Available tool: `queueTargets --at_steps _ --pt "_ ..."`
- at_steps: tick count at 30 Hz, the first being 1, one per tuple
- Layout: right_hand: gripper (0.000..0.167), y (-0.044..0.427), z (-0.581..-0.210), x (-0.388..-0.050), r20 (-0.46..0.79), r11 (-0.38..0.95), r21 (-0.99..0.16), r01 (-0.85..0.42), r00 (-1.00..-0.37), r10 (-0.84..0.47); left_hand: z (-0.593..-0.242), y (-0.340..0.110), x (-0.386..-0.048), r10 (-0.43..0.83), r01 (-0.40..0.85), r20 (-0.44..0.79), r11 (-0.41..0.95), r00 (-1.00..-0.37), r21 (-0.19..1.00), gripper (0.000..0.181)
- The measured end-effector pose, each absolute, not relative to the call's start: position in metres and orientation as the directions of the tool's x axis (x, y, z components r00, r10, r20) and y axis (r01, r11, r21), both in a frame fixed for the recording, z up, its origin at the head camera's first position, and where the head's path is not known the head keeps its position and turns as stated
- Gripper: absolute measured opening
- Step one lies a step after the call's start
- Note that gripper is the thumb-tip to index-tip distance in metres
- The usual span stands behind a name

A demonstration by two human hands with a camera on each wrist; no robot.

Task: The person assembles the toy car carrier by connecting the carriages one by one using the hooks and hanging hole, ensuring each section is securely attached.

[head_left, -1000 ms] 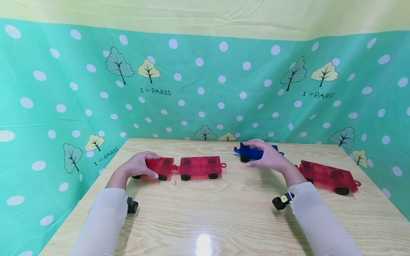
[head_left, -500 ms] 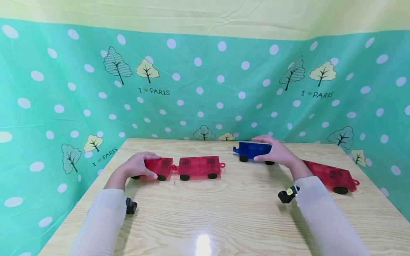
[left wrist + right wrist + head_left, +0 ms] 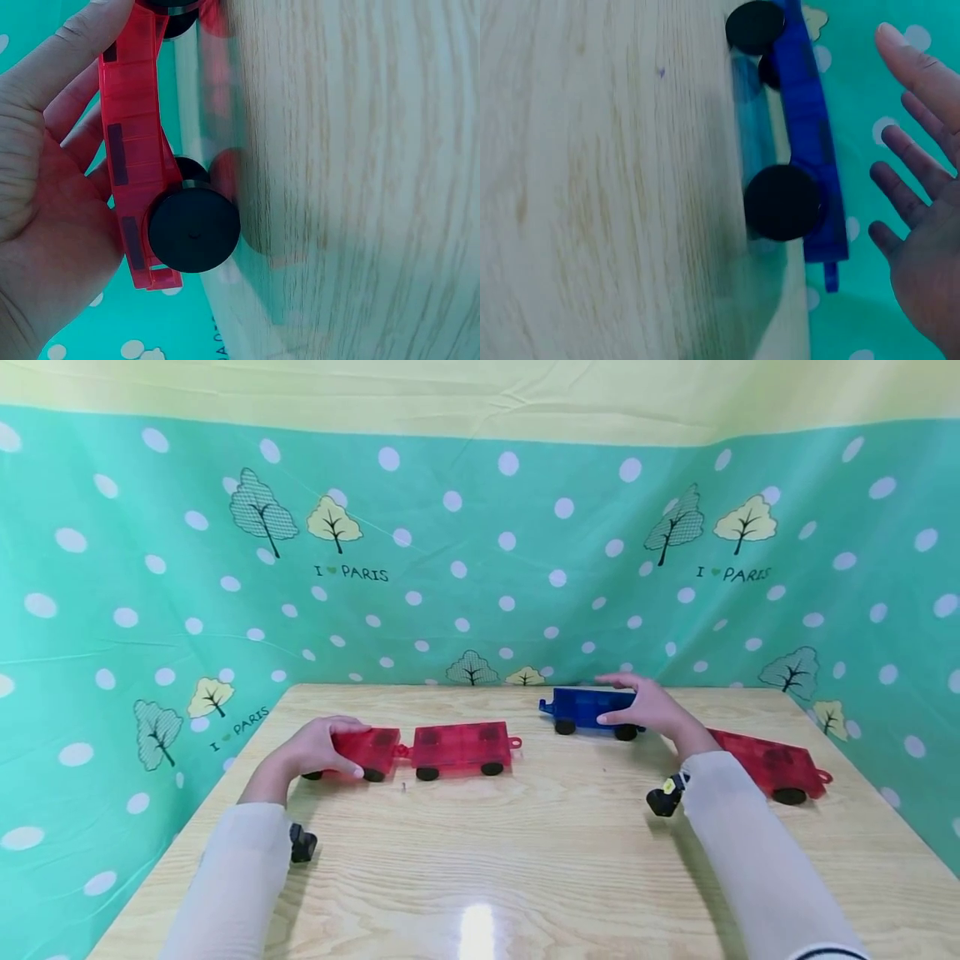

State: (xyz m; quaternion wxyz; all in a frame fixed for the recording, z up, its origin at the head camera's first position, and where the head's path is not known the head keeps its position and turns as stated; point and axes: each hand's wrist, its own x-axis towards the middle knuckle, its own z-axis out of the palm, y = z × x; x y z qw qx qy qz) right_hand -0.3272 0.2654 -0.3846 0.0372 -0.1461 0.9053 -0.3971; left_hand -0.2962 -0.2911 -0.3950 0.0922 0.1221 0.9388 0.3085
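Note:
My left hand (image 3: 315,752) holds the left red toy wagon (image 3: 381,745) from above, thumb on the near side and fingers behind. In the left wrist view, that hand (image 3: 52,187) lies along the red wagon (image 3: 135,105), whose black wheels face the table. Coupled to its right end is a second red wagon (image 3: 459,748). At the back, my right hand (image 3: 648,708) is around the right part of a blue wagon (image 3: 581,706), fingers spread. The right wrist view shows a gap between the hand (image 3: 930,187) and the blue wagon (image 3: 814,142).
A third red wagon (image 3: 772,764) stands at the right, partly behind my right forearm. The wooden table (image 3: 480,843) ends at a green dotted curtain (image 3: 480,552) at the back and sides. A small speck (image 3: 403,787) lies below the coupled wagons.
My right hand has slid to the right along the blue wagon, uncovering more of its left part. My left hand keeps its hold on the red wagon. The head view has shifted slightly.

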Motion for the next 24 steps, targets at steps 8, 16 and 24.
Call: queueTargets --at_steps 8,16,24 --pt "0.081 0.268 -0.391 -0.337 0.009 0.694 -0.687 -0.215 -0.958 -0.287 -0.397 -0.291 -0.296 0.283 0.161 -0.102 0.767 -0.954 0.621 0.084" --pt "0.082 0.262 -0.392 -0.347 -0.026 0.711 -0.672 -0.206 -0.953 -0.301 -0.397 -0.292 -0.296 0.284 0.167 -0.096 0.768 -0.954 0.618 0.085" --pt "0.085 0.262 -0.394 -0.352 -0.052 0.713 -0.674 -0.192 -0.951 -0.306 -0.397 -0.291 -0.296 0.278 0.155 -0.102 0.762 -0.955 0.628 0.084"
